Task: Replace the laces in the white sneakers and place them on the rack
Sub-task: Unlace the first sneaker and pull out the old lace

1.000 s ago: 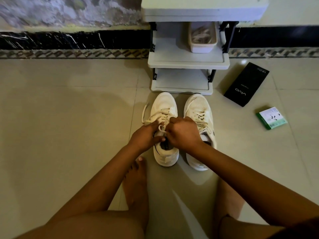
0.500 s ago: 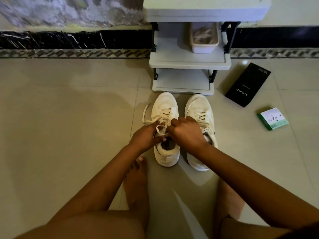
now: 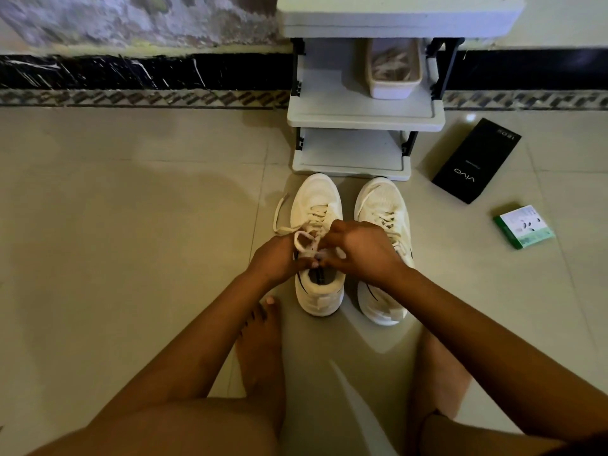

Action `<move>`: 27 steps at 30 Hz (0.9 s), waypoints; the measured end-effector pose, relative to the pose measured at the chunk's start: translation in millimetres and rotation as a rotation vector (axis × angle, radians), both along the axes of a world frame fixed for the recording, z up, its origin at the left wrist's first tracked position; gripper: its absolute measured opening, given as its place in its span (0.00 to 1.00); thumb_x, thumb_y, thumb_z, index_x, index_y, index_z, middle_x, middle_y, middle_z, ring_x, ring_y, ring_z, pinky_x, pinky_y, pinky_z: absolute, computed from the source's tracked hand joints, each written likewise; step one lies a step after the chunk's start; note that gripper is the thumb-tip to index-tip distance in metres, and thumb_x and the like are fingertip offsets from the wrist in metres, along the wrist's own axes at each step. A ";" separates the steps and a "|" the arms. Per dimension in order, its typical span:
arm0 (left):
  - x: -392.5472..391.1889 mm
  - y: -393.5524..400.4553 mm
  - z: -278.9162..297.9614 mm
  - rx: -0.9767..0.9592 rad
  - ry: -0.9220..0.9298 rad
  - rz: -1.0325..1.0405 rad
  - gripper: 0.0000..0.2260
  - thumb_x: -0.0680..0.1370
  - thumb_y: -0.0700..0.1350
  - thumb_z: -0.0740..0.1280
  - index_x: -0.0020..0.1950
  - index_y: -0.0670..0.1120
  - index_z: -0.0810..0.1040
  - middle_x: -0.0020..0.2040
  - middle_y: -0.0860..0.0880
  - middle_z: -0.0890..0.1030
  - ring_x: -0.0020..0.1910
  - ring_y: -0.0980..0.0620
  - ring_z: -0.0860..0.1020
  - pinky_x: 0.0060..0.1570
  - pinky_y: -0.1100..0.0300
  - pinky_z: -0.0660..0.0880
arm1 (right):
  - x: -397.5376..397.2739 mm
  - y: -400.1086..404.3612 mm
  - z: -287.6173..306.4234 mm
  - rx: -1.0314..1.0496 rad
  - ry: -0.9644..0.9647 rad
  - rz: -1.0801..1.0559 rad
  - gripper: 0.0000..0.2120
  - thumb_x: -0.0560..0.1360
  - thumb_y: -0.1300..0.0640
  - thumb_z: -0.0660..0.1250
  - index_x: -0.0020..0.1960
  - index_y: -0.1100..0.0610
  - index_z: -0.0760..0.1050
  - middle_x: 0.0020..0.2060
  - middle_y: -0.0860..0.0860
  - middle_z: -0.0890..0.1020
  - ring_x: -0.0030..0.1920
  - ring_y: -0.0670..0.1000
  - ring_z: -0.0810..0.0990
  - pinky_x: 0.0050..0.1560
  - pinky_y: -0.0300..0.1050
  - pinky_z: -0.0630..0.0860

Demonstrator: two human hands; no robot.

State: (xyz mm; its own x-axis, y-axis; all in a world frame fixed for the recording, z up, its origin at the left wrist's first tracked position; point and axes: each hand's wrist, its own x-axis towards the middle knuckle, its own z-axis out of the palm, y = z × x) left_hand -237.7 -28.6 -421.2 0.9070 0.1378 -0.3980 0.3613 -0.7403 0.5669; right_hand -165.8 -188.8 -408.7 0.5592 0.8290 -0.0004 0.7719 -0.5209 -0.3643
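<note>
Two white sneakers stand side by side on the tiled floor, toes toward the rack (image 3: 363, 118). Over the tongue of the left sneaker (image 3: 318, 195) my left hand (image 3: 279, 258) pinches a small loop of its white lace (image 3: 304, 240). My right hand (image 3: 360, 250) pinches the lace just beside that loop, fingers curled. One loose lace end trails off the shoe's left side. The right sneaker (image 3: 383, 200) is laced, and my right wrist covers its middle.
The grey rack has an open bottom shelf right behind the shoes and a white bin (image 3: 393, 72) of laces on the middle shelf. A black box (image 3: 477, 161) and a small green-and-white box (image 3: 524, 227) lie on the floor at right. My bare feet flank the sneakers.
The lace loop between my hands has grown and stands up more. My right hand has shifted slightly right and up. The sneakers have not moved.
</note>
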 end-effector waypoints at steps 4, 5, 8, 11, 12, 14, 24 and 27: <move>3.4 -2.1 1.5 0.039 0.037 0.002 0.23 0.73 0.54 0.70 0.67 0.51 0.72 0.63 0.47 0.78 0.60 0.48 0.75 0.48 0.63 0.66 | -10.1 3.3 1.0 -0.159 -0.216 0.035 0.07 0.63 0.56 0.77 0.39 0.57 0.82 0.34 0.54 0.78 0.31 0.56 0.77 0.29 0.42 0.68; 3.1 -1.5 0.4 0.049 0.042 0.011 0.23 0.73 0.55 0.70 0.67 0.52 0.72 0.62 0.48 0.78 0.60 0.48 0.76 0.48 0.63 0.66 | -11.5 6.0 1.6 -0.154 -0.206 0.020 0.07 0.63 0.57 0.76 0.38 0.57 0.82 0.34 0.54 0.78 0.31 0.56 0.77 0.29 0.42 0.67; -0.5 1.2 -3.3 0.072 0.053 0.019 0.22 0.74 0.55 0.69 0.67 0.52 0.73 0.63 0.48 0.77 0.60 0.48 0.75 0.47 0.62 0.66 | -8.1 13.9 17.2 -0.051 -0.005 -0.059 0.08 0.72 0.55 0.68 0.48 0.57 0.80 0.45 0.52 0.79 0.44 0.55 0.78 0.39 0.44 0.70; -0.9 1.8 -5.1 0.089 0.042 -0.003 0.19 0.76 0.51 0.67 0.65 0.48 0.73 0.63 0.45 0.77 0.60 0.45 0.74 0.47 0.60 0.66 | -11.2 21.1 36.5 0.159 0.104 -0.008 0.06 0.70 0.56 0.71 0.45 0.57 0.82 0.43 0.51 0.79 0.43 0.53 0.78 0.40 0.45 0.72; -0.6 1.4 -4.9 0.085 0.038 0.003 0.18 0.76 0.50 0.67 0.65 0.47 0.73 0.62 0.45 0.77 0.60 0.45 0.74 0.47 0.60 0.66 | -13.0 22.9 37.5 0.193 0.080 0.001 0.06 0.70 0.56 0.71 0.45 0.57 0.82 0.42 0.51 0.79 0.43 0.53 0.78 0.38 0.44 0.70; -1.0 1.9 -5.7 0.087 0.043 0.001 0.19 0.76 0.51 0.67 0.65 0.47 0.73 0.62 0.45 0.77 0.60 0.45 0.74 0.47 0.60 0.66 | -13.0 23.5 36.5 0.159 0.095 -0.041 0.09 0.72 0.53 0.70 0.50 0.54 0.82 0.45 0.51 0.79 0.46 0.53 0.78 0.39 0.42 0.67; -0.2 5.9 -13.3 0.023 -0.018 -0.052 0.25 0.74 0.54 0.70 0.70 0.54 0.69 0.68 0.51 0.73 0.66 0.50 0.70 0.53 0.62 0.65 | -8.6 9.0 4.4 -0.197 -0.339 0.022 0.12 0.55 0.52 0.81 0.36 0.52 0.82 0.31 0.52 0.79 0.31 0.54 0.78 0.30 0.41 0.71; -0.3 6.6 -16.0 0.030 -0.016 -0.056 0.25 0.73 0.55 0.69 0.69 0.54 0.69 0.67 0.51 0.73 0.65 0.49 0.71 0.54 0.60 0.67 | -7.8 13.1 6.9 -0.161 -0.353 0.080 0.13 0.53 0.56 0.82 0.34 0.56 0.82 0.31 0.54 0.79 0.31 0.56 0.78 0.30 0.43 0.71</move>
State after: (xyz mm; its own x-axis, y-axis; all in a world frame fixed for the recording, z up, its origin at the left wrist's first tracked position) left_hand -238.0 -22.0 -437.3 0.9198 0.0980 -0.3799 0.3097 -0.7759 0.5496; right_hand -173.6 -175.7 -401.8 0.4821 0.8748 0.0471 0.8755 -0.4831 0.0119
